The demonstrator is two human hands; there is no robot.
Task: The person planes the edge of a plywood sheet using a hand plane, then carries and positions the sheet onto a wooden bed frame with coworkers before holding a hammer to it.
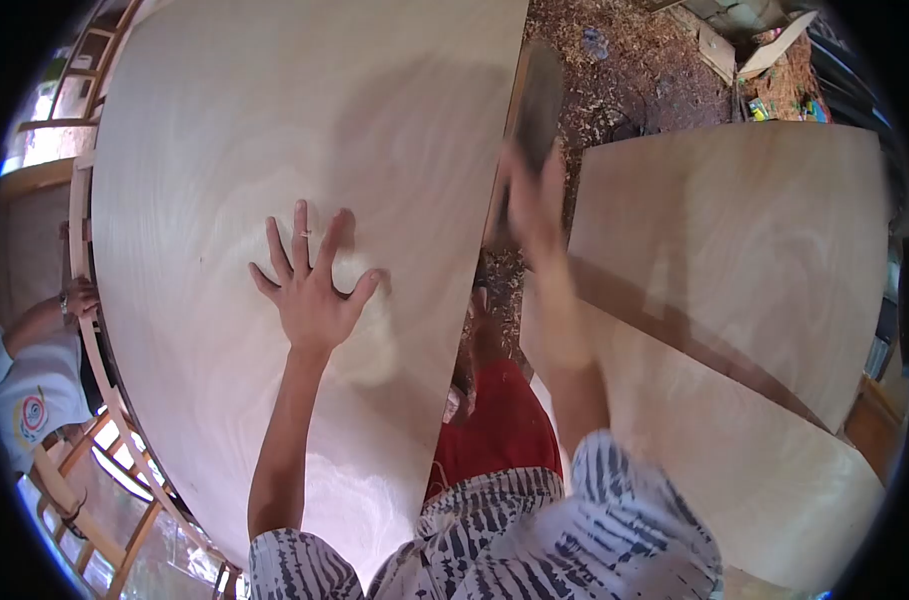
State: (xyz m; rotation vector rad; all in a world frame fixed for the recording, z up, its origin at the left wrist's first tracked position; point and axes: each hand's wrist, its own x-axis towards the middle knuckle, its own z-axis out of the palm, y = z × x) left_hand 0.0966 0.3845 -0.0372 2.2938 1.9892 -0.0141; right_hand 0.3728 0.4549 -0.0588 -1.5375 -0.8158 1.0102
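A large pale plywood sheet (204, 120) lies in front of me. On it my left hand (314, 295) rests flat with its fingers spread, holding nothing; a ring shows on one finger. By the sheet's right edge, my right hand (536, 215) grips a long, dark block-shaped tool (540, 105) with a rounded far end. The tool runs along that edge, against it as far as I can see. Motion blurs the right hand and forearm, so the exact kind of tool and the finger placement are unclear.
Two overlapping plywood pieces (734, 230) lie at the right. Shavings cover the floor (664, 90), with an open cardboard box (754, 50) at the far right. At left, another person's hand (80, 297) touches a wooden frame (104, 370) beside the sheet.
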